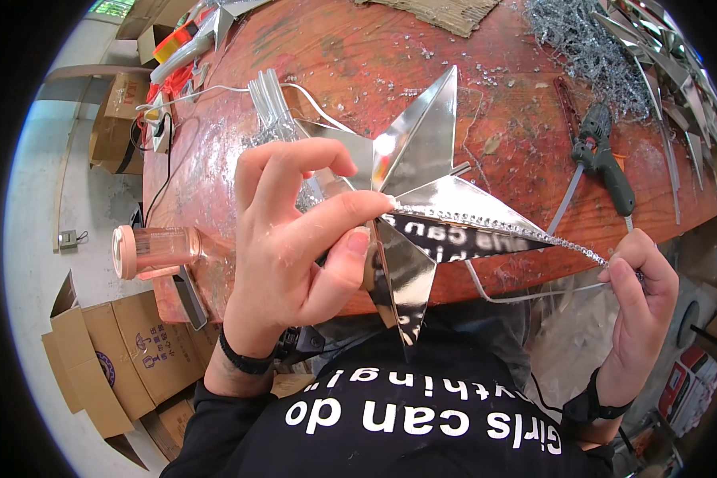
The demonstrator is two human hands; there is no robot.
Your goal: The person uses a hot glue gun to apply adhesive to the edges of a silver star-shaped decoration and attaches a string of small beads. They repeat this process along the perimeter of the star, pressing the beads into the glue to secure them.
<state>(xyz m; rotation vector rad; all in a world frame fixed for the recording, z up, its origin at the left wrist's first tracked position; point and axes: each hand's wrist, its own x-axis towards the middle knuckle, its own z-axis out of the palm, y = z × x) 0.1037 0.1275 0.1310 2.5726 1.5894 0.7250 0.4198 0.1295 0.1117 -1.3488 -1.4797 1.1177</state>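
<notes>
A shiny silver star [426,147] with folded, mirror-like points lies over the table's near edge. My left hand [295,223] is at its middle, the index fingertip pressing where the points meet. The thumb is bent below that finger, and some fingers are partly hidden. From this fingertip a strip of rhinestone trim [494,224] runs along the ridge of the right-hand point and past its tip. At the trim's far end, my right hand [641,275] pinches it between thumb and fingers, off the star.
A glue gun [613,171] lies at right on the red wooden table [510,103]. Loose silver trim [589,56] and more star pieces [669,72] are piled far right. A pink-capped bottle [155,251] lies at left, near a power strip [161,131]. Cardboard boxes [155,346] stand at left.
</notes>
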